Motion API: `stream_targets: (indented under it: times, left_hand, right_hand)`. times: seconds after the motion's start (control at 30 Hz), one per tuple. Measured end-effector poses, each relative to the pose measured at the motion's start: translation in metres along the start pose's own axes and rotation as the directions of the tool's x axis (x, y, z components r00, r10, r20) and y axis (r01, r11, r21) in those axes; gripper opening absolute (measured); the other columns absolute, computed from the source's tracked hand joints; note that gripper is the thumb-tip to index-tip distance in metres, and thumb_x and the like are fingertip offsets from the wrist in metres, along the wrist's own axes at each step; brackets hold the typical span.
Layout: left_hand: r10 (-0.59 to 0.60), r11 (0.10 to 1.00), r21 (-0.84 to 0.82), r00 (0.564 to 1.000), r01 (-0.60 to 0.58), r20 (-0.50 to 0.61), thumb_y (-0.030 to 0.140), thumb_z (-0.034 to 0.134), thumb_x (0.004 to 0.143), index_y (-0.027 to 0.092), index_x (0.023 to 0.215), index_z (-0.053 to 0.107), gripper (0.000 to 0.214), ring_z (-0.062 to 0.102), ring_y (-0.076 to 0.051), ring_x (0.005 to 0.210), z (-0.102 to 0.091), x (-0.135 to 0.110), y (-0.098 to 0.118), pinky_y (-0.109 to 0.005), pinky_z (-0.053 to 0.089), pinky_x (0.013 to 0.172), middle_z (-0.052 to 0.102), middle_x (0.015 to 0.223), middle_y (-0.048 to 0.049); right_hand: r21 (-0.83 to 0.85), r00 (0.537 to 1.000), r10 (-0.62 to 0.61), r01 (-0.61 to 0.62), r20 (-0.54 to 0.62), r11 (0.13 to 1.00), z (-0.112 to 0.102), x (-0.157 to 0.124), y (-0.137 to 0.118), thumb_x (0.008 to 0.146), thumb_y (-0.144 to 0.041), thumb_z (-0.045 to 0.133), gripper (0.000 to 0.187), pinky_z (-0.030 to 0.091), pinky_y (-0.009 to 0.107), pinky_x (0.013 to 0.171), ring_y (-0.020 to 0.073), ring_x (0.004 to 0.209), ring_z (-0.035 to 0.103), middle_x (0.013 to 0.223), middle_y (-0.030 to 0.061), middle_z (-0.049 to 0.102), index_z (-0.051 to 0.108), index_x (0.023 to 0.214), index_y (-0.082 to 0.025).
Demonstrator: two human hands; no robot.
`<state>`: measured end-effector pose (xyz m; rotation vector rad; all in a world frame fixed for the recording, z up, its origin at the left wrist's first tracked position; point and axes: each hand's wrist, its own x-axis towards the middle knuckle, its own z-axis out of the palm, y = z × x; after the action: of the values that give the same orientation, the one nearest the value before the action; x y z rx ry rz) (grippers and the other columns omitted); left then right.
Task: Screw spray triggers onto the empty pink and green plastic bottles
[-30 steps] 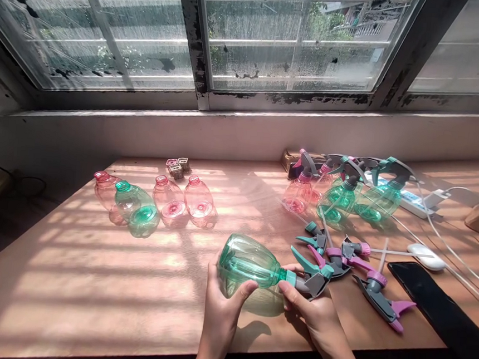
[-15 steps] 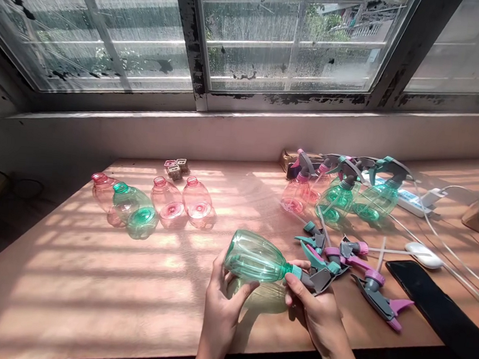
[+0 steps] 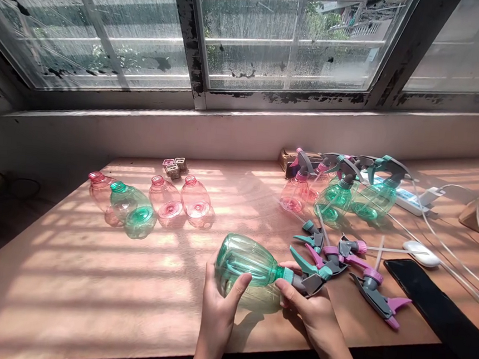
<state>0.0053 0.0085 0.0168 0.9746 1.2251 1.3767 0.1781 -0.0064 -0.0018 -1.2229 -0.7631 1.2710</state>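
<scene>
two bare hands grip one thing between them: a green bottle, held on its side just above the near edge of the wooden table. the left hand wraps the wide body from below, thumb pressed up against the plastic. the right hand is closed on the teal and grey spray head at the bottle's neck, fingers pinching the collar. just right of it lie loose spray heads, pink and teal, with thin tubes sticking out. far to the left four empty bottles rest in a row, three pink and one green. at the back right sits a cluster of finished sprayers. a dark phone and a white mouse lie at the right.
</scene>
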Motion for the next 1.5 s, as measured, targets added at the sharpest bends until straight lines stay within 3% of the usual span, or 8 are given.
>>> stream_targets:
  times: [0.17,0.3,0.47,0.7,1.0,1.13,1.3,1.5]
  left_hand:
    - [0.022,1.0,-0.024,0.994,-0.02,0.109,0.039,0.086,0.083,0.027,0.143,0.055,0.069,0.065,-0.033,0.131,-0.002,0.003,-0.008,-0.045,0.05,0.112,0.071,0.133,-0.0094]
    - [0.035,0.999,-0.015,0.994,-0.034,0.099,0.036,0.084,0.083,0.028,0.147,0.052,0.073,0.063,-0.033,0.132,-0.002,0.005,-0.013,-0.045,0.051,0.111,0.07,0.132,-0.01]
    - [0.014,1.0,0.018,0.996,-0.016,0.091,0.038,0.09,0.077,0.028,0.148,0.049,0.083,0.063,-0.032,0.132,0.001,0.001,-0.011,-0.044,0.049,0.114,0.07,0.134,-0.0091]
    - [0.017,1.0,-0.005,1.0,-0.017,0.001,0.048,0.082,0.085,0.026,0.141,0.053,0.067,0.066,-0.031,0.128,0.001,-0.001,-0.002,-0.041,0.052,0.109,0.071,0.132,-0.0089]
    - [0.087,0.995,0.044,0.993,-0.091,0.084,0.038,0.086,0.081,0.03,0.147,0.055,0.074,0.055,-0.035,0.144,-0.003,0.005,-0.013,-0.047,0.046,0.118,0.064,0.146,-0.0107]
    - [0.045,0.998,0.038,0.994,-0.049,0.095,0.039,0.088,0.081,0.029,0.15,0.05,0.08,0.061,-0.034,0.136,-0.002,0.003,-0.012,-0.048,0.046,0.117,0.069,0.137,-0.0102]
    - [0.046,0.999,0.002,0.999,-0.046,0.016,0.047,0.086,0.082,0.026,0.149,0.049,0.079,0.054,-0.035,0.144,-0.004,0.001,-0.008,-0.048,0.043,0.12,0.061,0.149,-0.0128]
    - [0.052,0.999,-0.002,0.997,-0.052,0.054,0.042,0.085,0.083,0.029,0.147,0.053,0.073,0.051,-0.035,0.147,-0.004,0.005,-0.008,-0.046,0.046,0.118,0.055,0.157,-0.0111]
  right_hand:
    - [0.128,0.996,-0.037,0.047,-0.086,0.991,0.004,0.003,-0.003,0.074,-0.052,0.092,0.047,0.035,0.019,0.035,0.0115,0.041,0.049,0.053,-0.0036,0.062,0.07,0.1,-0.019]
    - [0.165,0.989,-0.067,0.089,-0.132,0.982,0.005,0.004,-0.004,0.075,-0.05,0.092,0.046,0.035,0.018,0.034,0.0099,0.039,0.051,0.058,-0.003,0.065,0.068,0.1,-0.02]
    - [0.144,0.992,-0.075,0.09,-0.104,0.986,0.004,0.004,0.0,0.073,-0.049,0.093,0.051,0.037,0.019,0.035,0.0113,0.041,0.051,0.057,-0.0039,0.064,0.068,0.107,-0.02]
    - [0.006,1.0,-0.008,0.008,-0.015,1.0,0.004,0.0,0.0,0.073,-0.051,0.092,0.042,0.043,0.024,0.042,0.0129,0.045,0.052,0.057,-0.0026,0.063,0.076,0.095,-0.019]
    - [0.149,0.999,-0.024,0.03,-0.042,0.988,-0.004,0.007,0.004,0.074,-0.051,0.093,0.058,0.038,0.02,0.035,0.0143,0.044,0.054,0.056,-0.0047,0.062,0.067,0.115,-0.02]
    - [0.111,0.999,-0.033,0.032,0.006,0.993,-0.005,0.008,0.006,0.077,-0.051,0.091,0.049,0.04,0.021,0.039,0.0133,0.046,0.054,0.054,-0.0044,0.061,0.07,0.106,-0.019]
    - [0.034,1.0,-0.014,0.014,0.007,0.999,0.0,0.002,0.002,0.073,-0.049,0.093,0.043,0.044,0.024,0.048,0.0136,0.05,0.055,0.058,-0.004,0.063,0.075,0.1,-0.021]
    - [0.083,0.998,-0.05,0.052,-0.026,0.995,0.0,0.004,0.003,0.074,-0.051,0.091,0.049,0.041,0.022,0.041,0.0139,0.046,0.053,0.052,-0.0038,0.061,0.072,0.105,-0.018]
